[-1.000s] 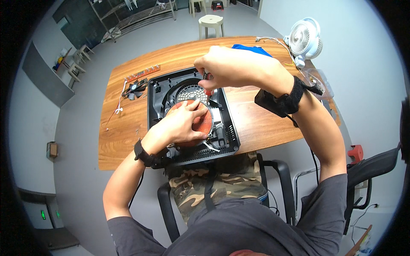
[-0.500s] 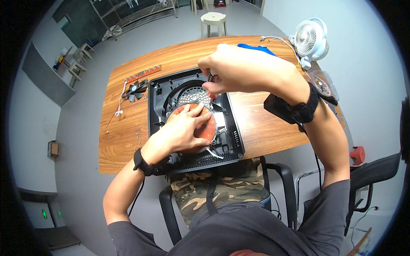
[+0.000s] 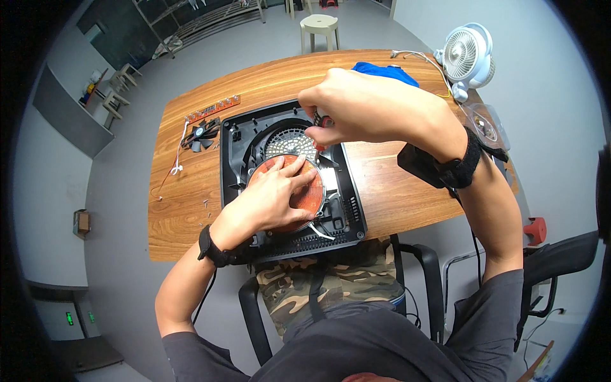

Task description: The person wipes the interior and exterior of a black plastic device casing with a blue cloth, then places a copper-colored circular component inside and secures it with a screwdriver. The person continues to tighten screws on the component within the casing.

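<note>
A black plastic appliance housing (image 3: 352, 219), like an induction cooker base, lies with its inside up on the wooden table. In its lower half sits a round copper coil (image 3: 310, 194). My left hand (image 3: 264, 197) rests flat on the coil, fingers spread. My right hand (image 3: 337, 105) is closed round a screwdriver (image 3: 319, 146) with a red and black handle. It is held upright with its lower end by the coil's upper right edge; the tip is too small to make out. Above the coil shows a round vent grille (image 3: 286, 141). White wires (image 3: 323, 233) come out below the coil.
Left of the housing are a small black fan (image 3: 201, 135), a circuit board strip (image 3: 213, 109) with a white cable, and several loose screws (image 3: 205, 213). A blue cloth (image 3: 385, 71), a white desk fan (image 3: 466, 57) and a clear plastic container (image 3: 487, 127) are at the far right.
The screwdriver and my right hand have shifted very slightly right and down in the view. My left hand stays pressed on the coil.
</note>
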Tool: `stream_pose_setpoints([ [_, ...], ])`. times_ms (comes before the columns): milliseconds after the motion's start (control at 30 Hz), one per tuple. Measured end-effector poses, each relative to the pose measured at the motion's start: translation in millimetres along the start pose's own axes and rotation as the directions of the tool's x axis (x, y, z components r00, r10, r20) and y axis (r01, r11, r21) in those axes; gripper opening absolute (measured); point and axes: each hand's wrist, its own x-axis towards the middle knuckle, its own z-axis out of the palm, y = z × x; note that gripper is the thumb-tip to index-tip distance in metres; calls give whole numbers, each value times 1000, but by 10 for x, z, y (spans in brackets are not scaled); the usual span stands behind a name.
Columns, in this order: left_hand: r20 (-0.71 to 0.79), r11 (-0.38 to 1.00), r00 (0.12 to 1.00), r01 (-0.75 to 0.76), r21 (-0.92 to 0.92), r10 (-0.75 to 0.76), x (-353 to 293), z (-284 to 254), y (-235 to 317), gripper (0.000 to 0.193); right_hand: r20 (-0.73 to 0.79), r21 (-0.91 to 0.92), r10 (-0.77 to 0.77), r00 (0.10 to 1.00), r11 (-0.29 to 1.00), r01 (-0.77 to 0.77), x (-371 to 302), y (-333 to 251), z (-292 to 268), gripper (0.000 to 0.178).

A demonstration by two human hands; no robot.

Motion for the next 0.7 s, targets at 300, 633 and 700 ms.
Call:
stream_pose_setpoints([
  [300,10,1000,1000,-3,-23,4,18,2,-7,82,15,20,19,1000,1000,-19,56,34,52,28],
  [633,25,1000,1000,-1,-11,1,14,12,-17,83,19,43,34,999,998,-35,63,37,18,28],
  [700,18,1000,1000,3,-2,-3,11,9,-2,83,30,38,48,998,998,-49,67,41,16,29],
])
